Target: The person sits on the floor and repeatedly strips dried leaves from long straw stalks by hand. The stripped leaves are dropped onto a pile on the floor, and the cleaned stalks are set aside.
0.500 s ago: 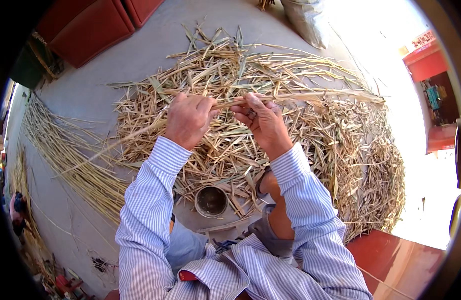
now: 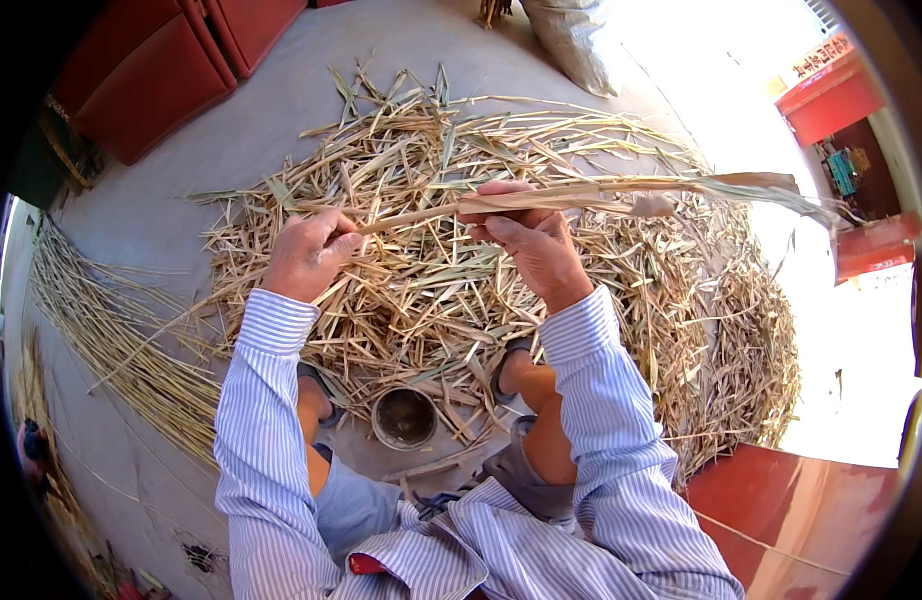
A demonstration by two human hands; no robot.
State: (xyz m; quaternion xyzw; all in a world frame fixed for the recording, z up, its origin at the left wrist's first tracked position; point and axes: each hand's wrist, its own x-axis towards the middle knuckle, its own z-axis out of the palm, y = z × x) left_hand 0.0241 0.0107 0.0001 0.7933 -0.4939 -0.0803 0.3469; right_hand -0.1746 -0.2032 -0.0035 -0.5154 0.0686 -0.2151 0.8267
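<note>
Head view: one dry stalk (image 2: 411,217) stretches across the upper middle of the frame, between the two hands and above the leaf pile (image 2: 411,300).
Left hand (image 2: 309,252): left of centre, thumb and fingers pinching the stalk; whether the stalk runs on past this fist to the left, I cannot tell.
Right hand (image 2: 536,240): just right of centre, thumb and fingers closed around the leafy part of the stalk.
Leaves on the stalk (image 2: 671,190): long, pale, stretching from the right hand towards the upper right; the far tip is blurred.
What could go wrong: the stalk may snap between the hands if bent sharply, since it looks dry and thin; the leaves may tear short if gripped unevenly; a leaf edge might cut the bare fingers if it slides through a tight grip.
Tipping risk: the round can (image 2: 405,418) sits between the feet, so a shifted foot might knock it over.
Count, in hand: two hands, one stalk; the leaves overlap too much to number.
Count, floor: one leaf pile, its pieces beyond counting; one can; two shoes; one fanned heap of bare stalks (image 2: 131,340) at the left; one pale sack (image 2: 576,45) at the top.
</note>
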